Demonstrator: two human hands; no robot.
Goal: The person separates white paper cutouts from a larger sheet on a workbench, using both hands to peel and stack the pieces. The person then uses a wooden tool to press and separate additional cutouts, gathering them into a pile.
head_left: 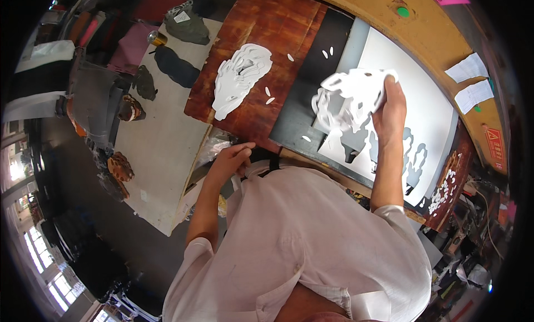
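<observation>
My right hand grips a bunch of thin white cut-out pieces by their right edge, above the work surface. The bunch is smeared by motion, with curved loops hanging at its left. Under it lies a white sheet with wavy cut-out gaps along its near side. My left hand is by the near edge of the brown wooden board, fingers loosely bent and nothing seen in them. On that board rests a stack of similar white cut-outs.
Small white oval scraps dot the board and the dark strip; more scraps gather at the right. A yellow-brown beam bounds the far side. On the pale table at left are dark cloth bundles and a can.
</observation>
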